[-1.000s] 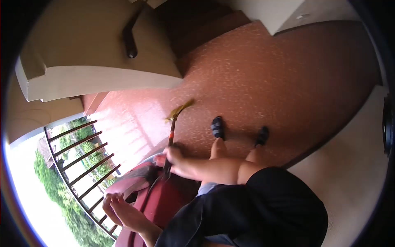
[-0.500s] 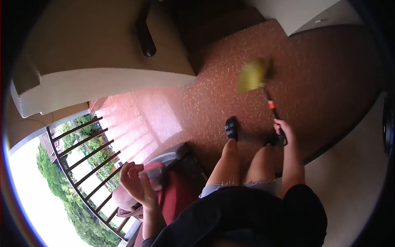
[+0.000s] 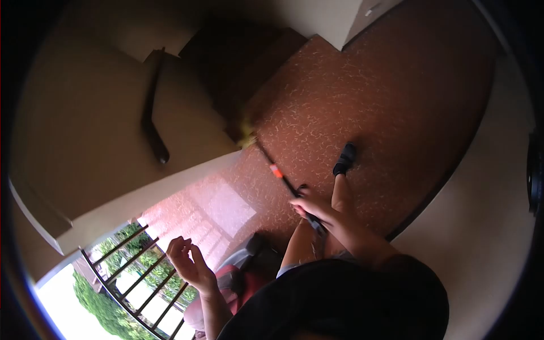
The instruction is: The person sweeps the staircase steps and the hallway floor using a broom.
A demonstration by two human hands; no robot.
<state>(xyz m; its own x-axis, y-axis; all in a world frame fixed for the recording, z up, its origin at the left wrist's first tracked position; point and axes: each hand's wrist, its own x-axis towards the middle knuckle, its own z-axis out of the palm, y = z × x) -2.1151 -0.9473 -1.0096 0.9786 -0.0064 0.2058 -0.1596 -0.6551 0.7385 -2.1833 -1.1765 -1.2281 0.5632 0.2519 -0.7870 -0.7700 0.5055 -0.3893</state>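
My right hand is wrapped round the dark handle of a broom, which has an orange-red band partway along it. Blurred by motion, the yellow-green broom head is at the corner of the wall and the dark stair edge. Whether its bristles touch the floor I cannot tell. Off to the left, my left hand is raised and empty, with its fingers loosely bent and the thumb apart. It is nearest to the railing and the red seat-like object below.
Reddish patterned floor stretches ahead and right. A dark stairway lies at the top, beside a wall with a dark handrail. Barred railing stands at the left. A red and grey object sits beside my legs.
The broom has swung left from the middle of the floor to the wall corner, with my right hand following. One foot has stepped forward, and my view has turned. My left hand stays raised.
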